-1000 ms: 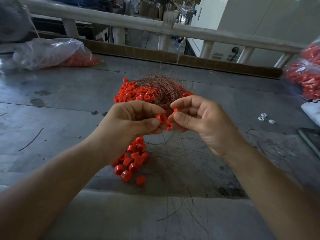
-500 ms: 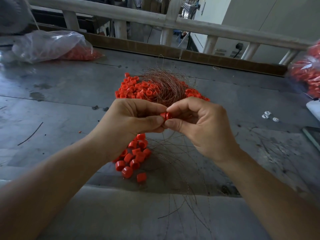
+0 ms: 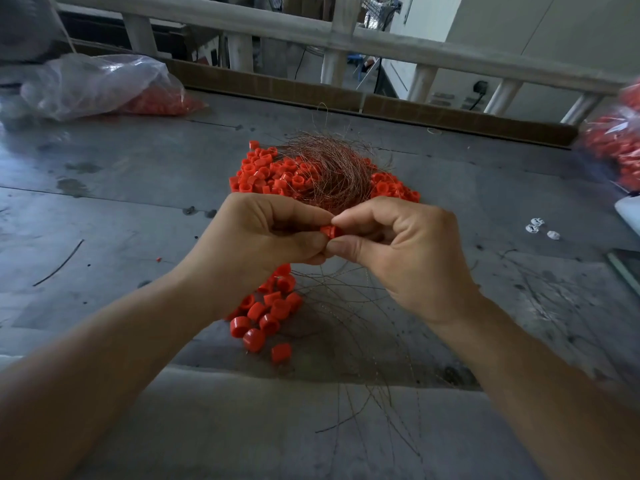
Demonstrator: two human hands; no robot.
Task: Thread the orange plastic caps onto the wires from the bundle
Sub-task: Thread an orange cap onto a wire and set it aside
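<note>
Both hands are up over the tabletop (image 3: 138, 174), fingertips meeting in the middle. The right hand (image 3: 408, 258) has its thumb and index finger pinched on 1 orange cap (image 3: 331, 232), other fingers curled in. The left hand (image 3: 263, 244) is curled too, thumb and index tip pressed on the same cap from the other side. So both are grasping it. Can't tell if a wire is actually going through it, too fine to see at that spot.

Right behind the hands sits the wire bundle (image 3: 329, 171), a coppery tangle lying on top of a big pile of caps (image 3: 263, 171). Below the left hand there's a smaller cluster of caps (image 3: 266, 313), with 1 lone cap (image 3: 281, 352) just beside it toward the near edge. Loose wires (image 3: 346, 323) fan out under the right wrist and run off the tabletop edge.

Far left there's a clear plastic bag (image 3: 100, 84) with more orange caps inside, and another bag (image 3: 616, 143) at the far right, blurry. A few small white bits (image 3: 540, 228) lie off to the right, and a stray dark wire (image 3: 59, 265) to the left.
</note>
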